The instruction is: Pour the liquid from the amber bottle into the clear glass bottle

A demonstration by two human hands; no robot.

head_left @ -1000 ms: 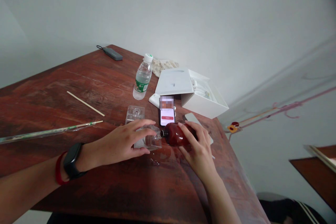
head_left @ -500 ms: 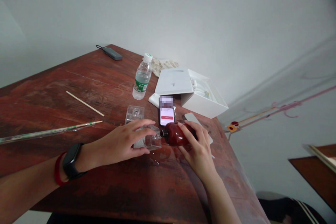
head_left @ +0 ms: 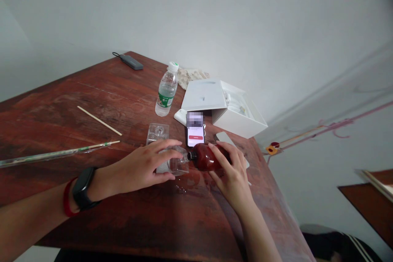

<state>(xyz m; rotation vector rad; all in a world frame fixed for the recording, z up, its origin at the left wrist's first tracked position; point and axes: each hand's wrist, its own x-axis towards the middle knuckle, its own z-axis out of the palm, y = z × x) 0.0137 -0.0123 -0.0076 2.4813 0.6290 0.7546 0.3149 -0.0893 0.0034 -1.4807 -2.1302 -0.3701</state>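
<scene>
My right hand [head_left: 232, 168] is wrapped round a glossy dark red bottle [head_left: 206, 157], tipped on its side with its black neck pointing left. That neck meets the mouth of a clear plastic container [head_left: 179, 166], which my left hand [head_left: 153, 161] grips with thumb and fingers. Part of the container is hidden under the left fingers. Just behind it lies a clear square plastic piece [head_left: 158, 131] with a round fitting. Drops of liquid [head_left: 181, 189] wet the table in front of the container.
A phone [head_left: 195, 131] with a lit screen lies behind the red bottle. Beyond are a water bottle [head_left: 166, 92], an open white box [head_left: 239, 120] and a grey power bank [head_left: 132, 62]. A loose chopstick [head_left: 99, 120] and a wrapped pair [head_left: 58, 154] lie left on the wooden table [head_left: 135, 221].
</scene>
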